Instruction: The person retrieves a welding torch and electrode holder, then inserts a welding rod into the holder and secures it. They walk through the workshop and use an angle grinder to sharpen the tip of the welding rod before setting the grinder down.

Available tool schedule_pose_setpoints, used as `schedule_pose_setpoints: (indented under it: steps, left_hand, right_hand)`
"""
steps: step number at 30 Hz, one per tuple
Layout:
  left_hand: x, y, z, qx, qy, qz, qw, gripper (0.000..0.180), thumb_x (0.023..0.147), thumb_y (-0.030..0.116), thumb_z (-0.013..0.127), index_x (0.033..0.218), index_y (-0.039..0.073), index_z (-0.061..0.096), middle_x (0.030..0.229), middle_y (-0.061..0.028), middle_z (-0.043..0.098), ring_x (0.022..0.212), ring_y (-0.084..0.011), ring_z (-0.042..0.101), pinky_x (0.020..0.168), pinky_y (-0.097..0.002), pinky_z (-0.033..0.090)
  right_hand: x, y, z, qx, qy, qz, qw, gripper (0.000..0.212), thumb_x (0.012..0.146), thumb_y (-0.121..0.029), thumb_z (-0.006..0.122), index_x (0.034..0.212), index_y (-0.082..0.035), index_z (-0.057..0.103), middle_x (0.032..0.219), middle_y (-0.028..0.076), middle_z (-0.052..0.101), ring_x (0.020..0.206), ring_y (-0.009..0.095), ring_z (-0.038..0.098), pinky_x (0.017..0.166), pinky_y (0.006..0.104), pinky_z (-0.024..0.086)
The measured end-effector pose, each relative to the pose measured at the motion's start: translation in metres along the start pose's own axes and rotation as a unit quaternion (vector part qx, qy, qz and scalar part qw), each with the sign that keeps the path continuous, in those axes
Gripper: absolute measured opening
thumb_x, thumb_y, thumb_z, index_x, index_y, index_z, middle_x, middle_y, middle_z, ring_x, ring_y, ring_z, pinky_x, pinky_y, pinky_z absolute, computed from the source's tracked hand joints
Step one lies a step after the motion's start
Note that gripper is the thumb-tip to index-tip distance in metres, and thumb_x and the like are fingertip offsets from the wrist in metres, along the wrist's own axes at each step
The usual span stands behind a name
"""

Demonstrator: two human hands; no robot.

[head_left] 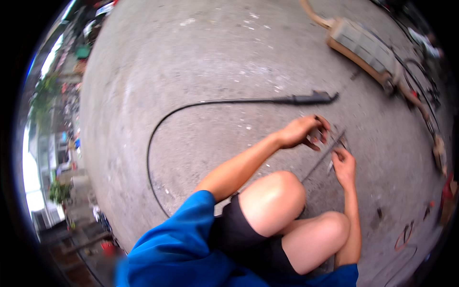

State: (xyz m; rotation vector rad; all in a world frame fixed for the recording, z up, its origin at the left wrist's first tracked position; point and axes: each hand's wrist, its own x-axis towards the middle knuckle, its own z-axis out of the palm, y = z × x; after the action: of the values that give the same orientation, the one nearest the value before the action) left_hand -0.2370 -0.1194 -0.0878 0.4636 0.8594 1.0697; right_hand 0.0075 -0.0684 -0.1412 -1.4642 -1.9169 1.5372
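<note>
My left hand (306, 132) hovers over the concrete floor with its fingers curled but apart, and nothing shows in it. To its right, my right hand (344, 167) has thumb and fingers pinched together beside a thin dark rod (318, 166). What those fingers hold is too small and blurred to name. The rod slants from near my knees up past the right fingertips, between the two hands. Beyond my left hand lies a black torch-like handle (311, 99) with a bent tip, joined to a long black cable (151, 143).
A rusty, boxy exhaust muffler (363, 48) with pipes lies at the far right. Dark cables (420, 71) run beside it. An orange loop of cord (404, 237) is on the floor at the lower right. Plants (59, 192) and clutter line the left edge.
</note>
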Motion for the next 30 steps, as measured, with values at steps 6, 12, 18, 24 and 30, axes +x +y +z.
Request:
schedule_pose_setpoints:
  steps: [6, 12, 18, 24, 30]
  left_hand:
    - [-0.161, 0.096, 0.100, 0.017, 0.049, 0.031, 0.998, 0.029, 0.100, 0.025, 0.036, 0.118, 0.008, 0.051, 0.092, -0.0055, 0.058, 0.083, -0.0141, 0.060, 0.065, -0.0332, 0.056]
    - [-0.352, 0.183, 0.194, -0.007, 0.222, 0.068, 0.973, 0.030, 0.101, 0.041, 0.044, 0.105, 0.012, 0.049, 0.081, -0.0022, 0.055, 0.067, -0.0145, 0.062, 0.052, -0.0300, 0.050]
    - [-0.581, 0.254, 0.348, -0.040, 0.397, 0.155, 0.904, 0.052, 0.102, 0.058, 0.037, 0.097, 0.009, 0.052, 0.073, -0.0018, 0.053, 0.058, -0.0132, 0.059, 0.048, -0.0265, 0.047]
    - [-0.746, 0.188, 0.444, -0.198, 0.567, 0.316, 0.734, 0.054, 0.102, 0.055, 0.036, 0.093, 0.005, 0.055, 0.064, -0.0038, 0.053, 0.055, -0.0178, 0.059, 0.045, -0.0284, 0.044]
    - [-0.867, 0.092, 0.505, -0.200, 0.639, 0.385, 0.635, 0.050, 0.102, 0.048, 0.037, 0.094, 0.003, 0.056, 0.064, -0.0054, 0.055, 0.053, -0.0183, 0.061, 0.043, -0.0284, 0.045]
  right_hand:
    - [-0.127, 0.006, -0.066, -0.266, -0.040, 0.061, 0.961, 0.019, 0.080, -0.008, 0.064, 0.091, 0.007, 0.069, 0.082, 0.023, 0.070, 0.075, 0.031, 0.069, 0.071, 0.0405, 0.052]
    - [-0.291, -0.056, -0.107, -0.250, 0.038, 0.175, 0.951, 0.025, 0.076, -0.014, 0.065, 0.091, 0.005, 0.072, 0.088, 0.023, 0.072, 0.086, 0.035, 0.070, 0.080, 0.0424, 0.053]
    - [-0.376, -0.274, -0.069, -0.308, -0.090, 0.049, 0.946, 0.027, 0.081, -0.018, 0.063, 0.092, 0.006, 0.071, 0.092, 0.023, 0.072, 0.088, 0.034, 0.070, 0.079, 0.0437, 0.053]
    - [-0.429, -0.407, -0.064, -0.334, -0.123, -0.061, 0.932, 0.031, 0.086, -0.023, 0.060, 0.092, 0.007, 0.069, 0.097, 0.022, 0.072, 0.090, 0.033, 0.069, 0.078, 0.0450, 0.053]
    - [-0.458, -0.442, -0.026, -0.367, -0.257, -0.219, 0.867, 0.032, 0.091, -0.025, 0.058, 0.092, 0.005, 0.068, 0.093, 0.020, 0.071, 0.085, 0.032, 0.067, 0.071, 0.0461, 0.053]
